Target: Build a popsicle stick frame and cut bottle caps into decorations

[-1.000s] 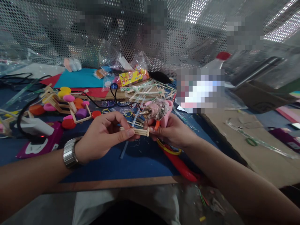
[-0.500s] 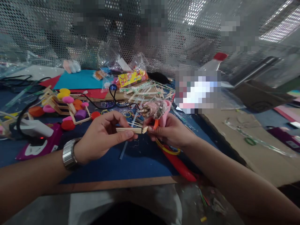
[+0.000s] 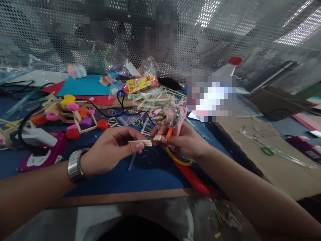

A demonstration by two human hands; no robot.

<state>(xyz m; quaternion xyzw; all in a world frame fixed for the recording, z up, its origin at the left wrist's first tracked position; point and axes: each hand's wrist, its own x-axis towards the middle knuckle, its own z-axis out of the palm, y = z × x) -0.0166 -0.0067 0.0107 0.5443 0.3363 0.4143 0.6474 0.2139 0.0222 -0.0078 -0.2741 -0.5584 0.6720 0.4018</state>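
Observation:
My left hand (image 3: pixel 110 149), with a metal watch on the wrist, pinches a short bundle of wooden sticks (image 3: pixel 140 143) between thumb and fingers. My right hand (image 3: pixel 184 140) is closed round a pink glue gun (image 3: pixel 173 118) with an orange trigger, its crusted nozzle pointing left. The right fingertips also pinch a small wooden piece (image 3: pixel 157 137) just right of the bundle's end. Both hands hover over a blue mat (image 3: pixel 135 174).
A frame of sticks with coloured caps (image 3: pixel 72 115) lies at the left, beside a white charger on a purple pad (image 3: pixel 37 140). Loose sticks and plastic bags (image 3: pixel 147 90) sit behind. A red-and-yellow tool (image 3: pixel 190 174) lies under my right wrist. Cardboard (image 3: pixel 271 160) covers the right.
The small wooden piece has come away from the end of the bundle and now sits in my right fingertips. My left hand has shifted slightly with the bundle.

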